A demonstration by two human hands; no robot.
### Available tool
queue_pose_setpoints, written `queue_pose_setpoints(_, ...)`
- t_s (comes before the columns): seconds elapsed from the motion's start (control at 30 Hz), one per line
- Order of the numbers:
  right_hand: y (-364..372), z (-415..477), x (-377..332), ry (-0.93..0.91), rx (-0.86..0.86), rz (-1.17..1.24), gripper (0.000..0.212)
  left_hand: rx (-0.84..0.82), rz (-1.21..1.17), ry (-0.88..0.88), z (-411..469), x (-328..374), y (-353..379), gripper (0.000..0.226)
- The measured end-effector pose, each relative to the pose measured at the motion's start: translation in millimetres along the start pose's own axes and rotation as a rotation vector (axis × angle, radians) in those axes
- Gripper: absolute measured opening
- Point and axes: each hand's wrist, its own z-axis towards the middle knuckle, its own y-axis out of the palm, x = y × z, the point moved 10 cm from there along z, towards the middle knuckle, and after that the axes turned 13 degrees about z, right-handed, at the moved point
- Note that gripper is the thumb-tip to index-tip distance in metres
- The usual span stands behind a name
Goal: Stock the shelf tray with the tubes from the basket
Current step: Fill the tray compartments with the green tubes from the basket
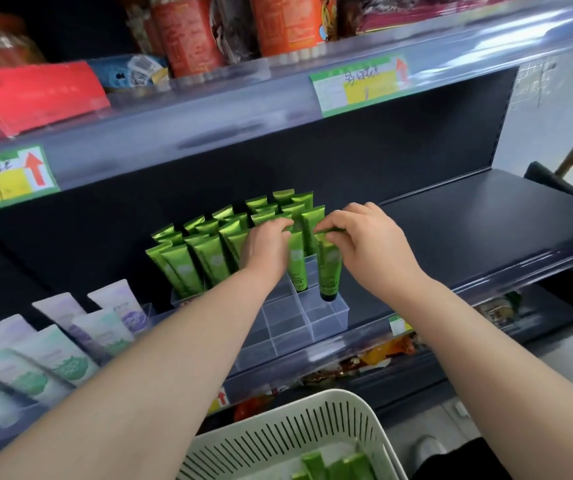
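1. My right grip (371, 237) is pinching a tube (330, 271) by its crimp, cap hanging at a front tray (326, 317) cell.
2. My left grip (266, 244) is holding the next tube (297, 265).
3. It's hanging tilted, so I'm risking snagging the divider.

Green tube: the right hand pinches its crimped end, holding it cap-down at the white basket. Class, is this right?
No. The head view shows the right hand holding the green tube cap-down at the clear shelf tray, not the white basket.
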Motion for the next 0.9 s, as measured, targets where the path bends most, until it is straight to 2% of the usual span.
queue_pose_setpoints(0.2, 4.8, 19.6, -6.8, 0.005, 0.028, -0.038, 0.019, 0.086, 0.152, 0.168, -27.6, -5.8, -22.6, 0.046)
queue_pose_setpoints(0.37, 28.1, 34.0, 2.2, 0.066, -0.015, -0.092, 0.022, 0.051, 0.358, 0.334, -63.5, -16.8, -22.1, 0.046)
queue_pose_setpoints(0.6, 69.3, 32.3, 24.3, 0.168, -0.163, -0.127, 0.028, 0.001, 0.377, 0.407, -88.1, -30.3, -19.5, 0.048)
queue_pose_setpoints(0.9, 84.4, 22.8, 30.8, 0.207, -0.177, -0.152, 0.032, 0.004, 0.377, 0.463, -111.6, -37.7, -21.7, 0.049)
